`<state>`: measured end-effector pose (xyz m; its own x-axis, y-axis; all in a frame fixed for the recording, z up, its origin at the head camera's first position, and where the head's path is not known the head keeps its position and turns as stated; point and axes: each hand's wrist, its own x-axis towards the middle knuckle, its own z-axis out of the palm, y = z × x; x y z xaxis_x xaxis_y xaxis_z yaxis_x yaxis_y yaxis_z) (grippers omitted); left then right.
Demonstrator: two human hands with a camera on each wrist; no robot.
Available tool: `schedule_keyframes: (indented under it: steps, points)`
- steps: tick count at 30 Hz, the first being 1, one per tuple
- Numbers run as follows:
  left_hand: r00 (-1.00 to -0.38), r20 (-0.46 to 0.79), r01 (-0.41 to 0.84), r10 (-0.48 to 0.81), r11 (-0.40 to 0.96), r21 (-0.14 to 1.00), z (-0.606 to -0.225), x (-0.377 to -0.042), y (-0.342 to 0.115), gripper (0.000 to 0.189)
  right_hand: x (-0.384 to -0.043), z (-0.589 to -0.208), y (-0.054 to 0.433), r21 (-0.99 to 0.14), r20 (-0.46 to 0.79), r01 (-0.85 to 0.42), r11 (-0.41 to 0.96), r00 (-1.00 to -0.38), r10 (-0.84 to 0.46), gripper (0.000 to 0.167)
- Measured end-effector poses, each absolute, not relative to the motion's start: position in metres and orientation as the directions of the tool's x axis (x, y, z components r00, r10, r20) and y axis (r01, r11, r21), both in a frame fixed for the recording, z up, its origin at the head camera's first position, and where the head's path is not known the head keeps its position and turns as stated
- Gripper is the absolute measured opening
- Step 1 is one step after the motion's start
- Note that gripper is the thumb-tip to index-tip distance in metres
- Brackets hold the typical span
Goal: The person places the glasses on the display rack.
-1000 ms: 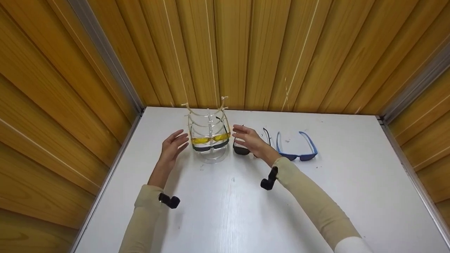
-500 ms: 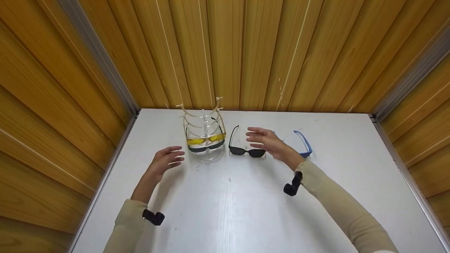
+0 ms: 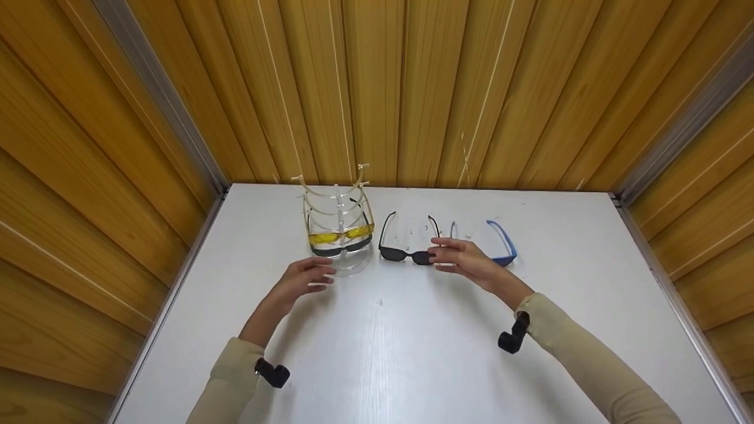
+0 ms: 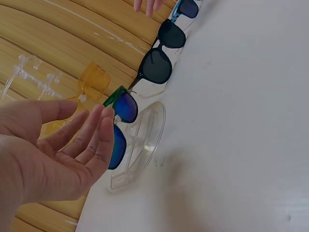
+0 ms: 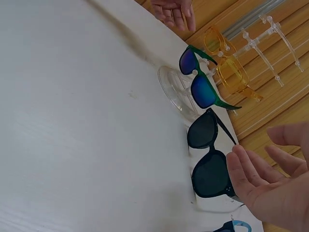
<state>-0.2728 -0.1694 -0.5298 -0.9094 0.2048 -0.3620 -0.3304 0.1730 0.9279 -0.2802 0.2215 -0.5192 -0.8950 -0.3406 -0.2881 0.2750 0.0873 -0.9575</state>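
Note:
A clear display stand (image 3: pixel 353 270) bears yellow glasses (image 3: pixel 357 232) and, below them, green-framed sunglasses (image 5: pixel 203 91) with blue mirrored lenses. My left hand (image 3: pixel 301 282) hovers at the front left of the stand's base, fingers loosely bent and holding nothing. To the right of the stand, black sunglasses (image 3: pixel 393 254) rest on the table with temples unfolded. My right hand (image 3: pixel 468 265) is over their right end, fingers relaxed; whether it touches them I cannot tell. Blue sunglasses (image 3: pixel 505 259) lie farther right, partly hidden behind that hand.
The stand's upper arms (image 5: pixel 263 63) hold no glasses. A white table (image 3: pixel 377 353) extends in front of the hands. Yellow wood-patterned panels (image 3: pixel 377 88) enclose it at the back and sides.
My right hand has moved away from the stand, rightward and toward me, uncovering the black sunglasses. My left hand drew back from the stand's left side, then shifted right toward its base.

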Motion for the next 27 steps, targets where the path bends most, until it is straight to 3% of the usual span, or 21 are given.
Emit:
schedule_keyframes:
  steps: [9, 27]
  points:
    - [-0.906, -0.296, -0.283, 0.301, 0.088, 0.955, -0.549, -0.283, -0.130, 0.040, -0.278, -0.539, 0.221, -0.955, -0.294, 0.291, 0.055, -0.903, -0.314, 0.057]
    - [-0.898, -0.362, -0.364, 0.249, 0.038, 0.931, -0.559, -0.291, -0.089, 0.053, -0.264, -0.556, 0.235, -0.933, -0.359, 0.353, 0.073, -0.888, -0.286, 0.056]
